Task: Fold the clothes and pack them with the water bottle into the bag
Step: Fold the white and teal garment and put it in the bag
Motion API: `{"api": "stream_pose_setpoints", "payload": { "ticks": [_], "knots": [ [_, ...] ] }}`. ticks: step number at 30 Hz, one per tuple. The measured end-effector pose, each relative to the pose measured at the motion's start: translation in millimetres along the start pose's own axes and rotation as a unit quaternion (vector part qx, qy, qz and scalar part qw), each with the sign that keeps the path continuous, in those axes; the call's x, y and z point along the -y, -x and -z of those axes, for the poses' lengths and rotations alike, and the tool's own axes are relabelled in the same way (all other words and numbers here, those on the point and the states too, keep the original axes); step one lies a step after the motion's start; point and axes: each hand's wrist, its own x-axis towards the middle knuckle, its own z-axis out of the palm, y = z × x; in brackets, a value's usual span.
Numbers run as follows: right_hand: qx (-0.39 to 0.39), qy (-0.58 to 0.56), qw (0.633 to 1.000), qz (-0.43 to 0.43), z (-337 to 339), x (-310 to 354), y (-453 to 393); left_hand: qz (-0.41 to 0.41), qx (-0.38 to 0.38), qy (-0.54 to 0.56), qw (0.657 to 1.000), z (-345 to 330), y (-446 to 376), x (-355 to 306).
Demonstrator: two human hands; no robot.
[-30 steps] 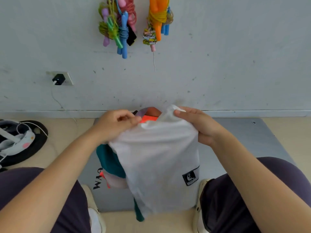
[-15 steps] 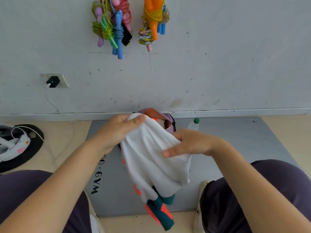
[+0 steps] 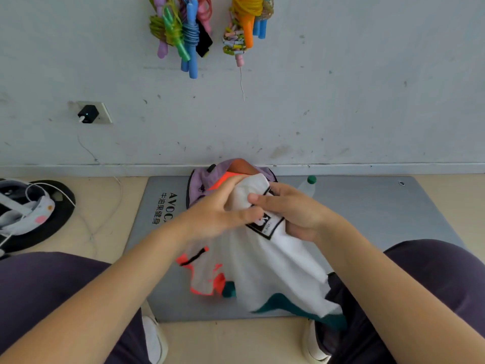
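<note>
A grey exercise mat [image 3: 367, 219] lies on the beige floor [image 3: 105, 206] against a scuffed white wall [image 3: 341, 101]. Bundled jump ropes [image 3: 189, 30] hang on the wall above, and a black charger [image 3: 88, 114] sits in a socket at the left. Over the mat, the left hand [image 3: 217, 211] and right hand [image 3: 291, 211] both grip a white garment [image 3: 273, 264] with orange and teal parts. Behind it the lilac bag [image 3: 202, 185] stands open, a water bottle [image 3: 308, 185] just beside it.

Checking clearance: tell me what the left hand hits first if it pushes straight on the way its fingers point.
Most likely the right hand: the left hand points right across the white garment, fingertips nearly meeting it. Depth unclear.
</note>
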Motion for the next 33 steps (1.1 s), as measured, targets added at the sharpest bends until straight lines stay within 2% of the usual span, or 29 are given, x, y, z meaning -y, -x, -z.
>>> {"api": "stream_pose_setpoints", "payload": {
  "ticks": [3,8,11,13,16,19,21,22,24,25,27,29,31,33],
  "knots": [
    [0.005,0.025,1.0,-0.012,-1,-2,0,0.022,-0.056,-0.031,0.998,-1,-1,-1],
    [-0.01,0.088,0.996,-0.03,5,9,4,0.006,-0.038,-0.048,0.998,20,-1,0],
    [-0.037,0.11,0.993,0.008,12,17,8,0.006,-0.036,-0.036,0.999,30,-1,1],
    [-0.078,0.106,0.99,0.043,15,19,10,0.041,0.022,-0.051,0.998,35,-1,1],
    [-0.152,0.088,0.979,0.102,18,20,9,0.106,0.181,-0.132,0.969,35,1,6],
    [-0.245,0.056,0.959,0.129,26,22,9,0.144,0.222,-0.175,0.948,37,3,13],
    [-0.315,0.07,0.939,0.116,34,22,10,0.155,0.205,-0.155,0.954,42,3,14],
    [-0.36,0.117,0.919,0.108,37,21,9,0.149,0.179,-0.14,0.962,43,3,12],
    [-0.425,0.226,0.872,0.089,35,17,6,0.118,0.08,-0.142,0.98,44,1,11],
    [-0.431,0.261,0.859,0.089,31,15,5,0.104,0.017,-0.14,0.985,43,-2,11],
    [-0.39,0.301,0.864,0.101,20,9,3,0.1,-0.109,-0.055,0.987,38,-5,12],
    [-0.269,0.355,0.892,0.071,8,2,0,0.112,-0.194,0.092,0.97,36,-10,12],
    [-0.121,0.391,0.912,-0.001,-1,-8,-1,0.099,-0.195,0.22,0.951,38,-12,9],
    [-0.046,0.408,0.91,-0.059,-6,-18,-3,0.068,-0.159,0.3,0.938,41,-10,7]
  ]
}}
